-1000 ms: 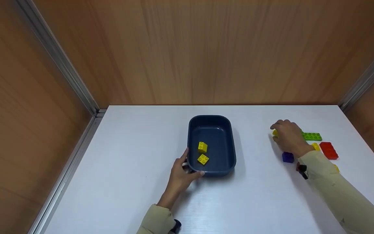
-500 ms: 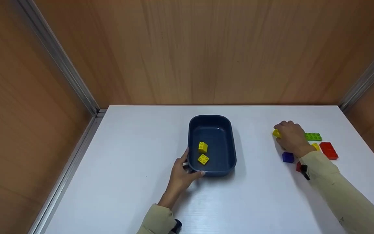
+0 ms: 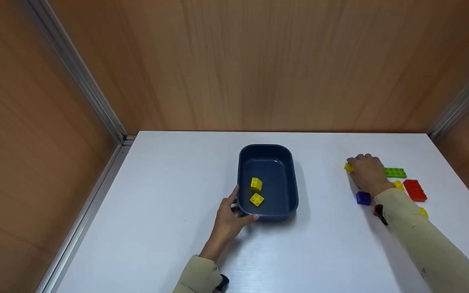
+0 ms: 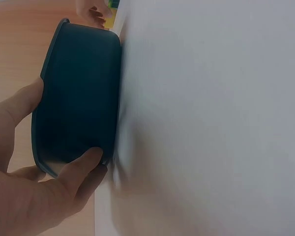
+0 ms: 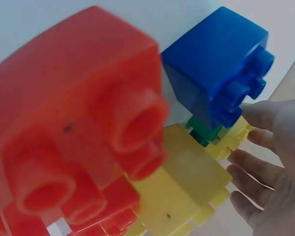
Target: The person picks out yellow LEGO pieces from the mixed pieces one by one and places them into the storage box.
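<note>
My left hand (image 3: 227, 223) grips the near left corner of a dark blue dish (image 3: 287, 183), as the left wrist view confirms with fingers spread along its wall and rim. Two yellow toy bricks (image 3: 256, 184) lie inside, towards the near end. Over at the right, my right hand (image 3: 368, 175) pinches a yellow toy brick (image 3: 348, 167) between thumb and fingers, low at the table. Part of that brick is hidden by the hand. Just beside it sits a green brick (image 3: 395, 173), and a blue brick (image 3: 363, 198) stands below the palm.
Around the right forearm lie a red brick (image 3: 415, 190), a yellow brick (image 3: 398, 185) and another yellow one (image 3: 424, 212) partly behind the sleeve. The right wrist view shows a red brick (image 5: 73, 88) close up. Wooden panels (image 3: 259, 65) border the white table (image 3: 145, 195).
My right hand has shifted slightly right and nearer to me, with its fingertips closing in at the yellow brick. My left hand and the dish stay put; the view has moved a little.
</note>
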`<state>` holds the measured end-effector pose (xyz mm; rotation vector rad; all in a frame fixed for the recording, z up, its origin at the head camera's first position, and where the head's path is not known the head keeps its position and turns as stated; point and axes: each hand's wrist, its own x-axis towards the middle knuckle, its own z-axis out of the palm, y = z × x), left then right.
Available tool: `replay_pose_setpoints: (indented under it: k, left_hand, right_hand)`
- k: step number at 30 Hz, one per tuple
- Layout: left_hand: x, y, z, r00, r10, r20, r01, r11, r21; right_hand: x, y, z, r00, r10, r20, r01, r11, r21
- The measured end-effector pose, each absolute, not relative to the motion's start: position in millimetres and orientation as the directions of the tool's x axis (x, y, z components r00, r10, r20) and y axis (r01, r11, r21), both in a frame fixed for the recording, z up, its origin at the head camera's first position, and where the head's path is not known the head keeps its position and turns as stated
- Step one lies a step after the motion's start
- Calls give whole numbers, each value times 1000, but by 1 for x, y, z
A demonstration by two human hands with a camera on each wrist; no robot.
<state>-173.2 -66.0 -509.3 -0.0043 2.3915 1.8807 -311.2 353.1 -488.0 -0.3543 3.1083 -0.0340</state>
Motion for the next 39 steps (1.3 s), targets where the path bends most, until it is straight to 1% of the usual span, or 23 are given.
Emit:
replay_pose_setpoints:
  k: [9, 16, 21, 30, 36, 39]
  left_hand:
    - [-172, -65, -509, -996, 69, -48, -30, 242, 970]
    - [-172, -65, -509, -996, 66, -60, -43, 239, 970]
    - [-173, -66, -510, -995, 61, -75, -57, 251, 966]
    - [-173, -67, -510, -995, 55, -84, -67, 258, 964]
    - [-174, -67, -509, -996, 56, -69, -53, 249, 967]
    - [-173, -66, -508, -997, 59, -52, -36, 247, 968]
  right_hand:
    - [-315, 357, -490, -975, -220, -18, -220, 976, -1]
    - [-313, 357, -491, -980, -197, -13, -197, 980, -30]
    - [-311, 353, -489, -975, -216, 44, -217, 976, -25]
    - [-307, 332, -478, -962, -248, 117, -258, 963, -73]
    - [-307, 316, -470, -929, -307, 204, -324, 945, -52]
    - [-307, 308, -465, -916, -330, 227, -348, 937, -41]
